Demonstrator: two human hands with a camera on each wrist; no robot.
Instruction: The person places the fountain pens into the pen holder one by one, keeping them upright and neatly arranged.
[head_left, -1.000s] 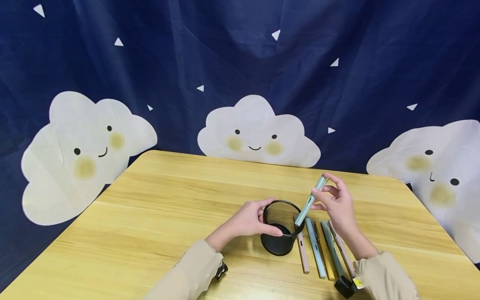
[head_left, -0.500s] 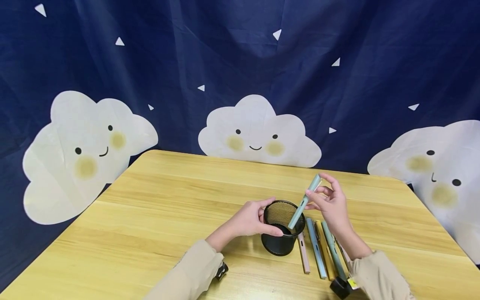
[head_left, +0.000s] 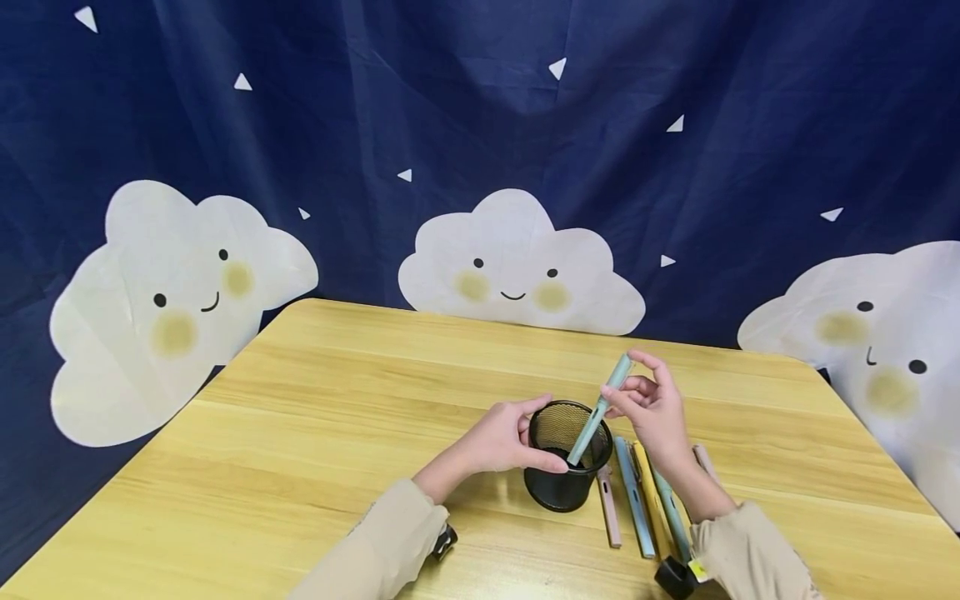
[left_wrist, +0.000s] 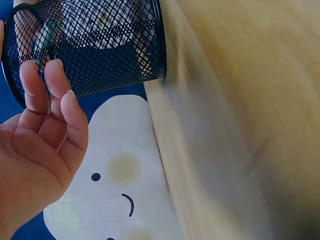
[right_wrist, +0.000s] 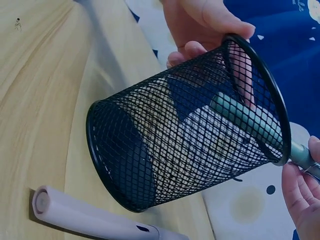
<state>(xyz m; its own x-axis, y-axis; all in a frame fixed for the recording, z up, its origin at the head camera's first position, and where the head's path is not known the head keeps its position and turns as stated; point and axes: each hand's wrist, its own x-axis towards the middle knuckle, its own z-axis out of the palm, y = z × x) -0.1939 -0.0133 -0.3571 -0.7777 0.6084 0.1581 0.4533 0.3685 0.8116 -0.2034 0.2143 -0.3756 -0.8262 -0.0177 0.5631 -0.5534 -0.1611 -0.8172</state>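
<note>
Right hand (head_left: 656, 410) pinching mint-green pen (head_left: 597, 410), long axis tilting from 1 o'clock down to 7, tip inside black mesh pen cup (head_left: 564, 479). Left hand (head_left: 498, 439) gripping cup rim at 9 o'clock.

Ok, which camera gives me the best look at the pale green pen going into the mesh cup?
The right wrist view: through the mesh cup the pale green pen shows with its lower end inside. The head view shows it whole but small, pinched by the right hand. The left wrist view gives only a blurred bit.
</note>
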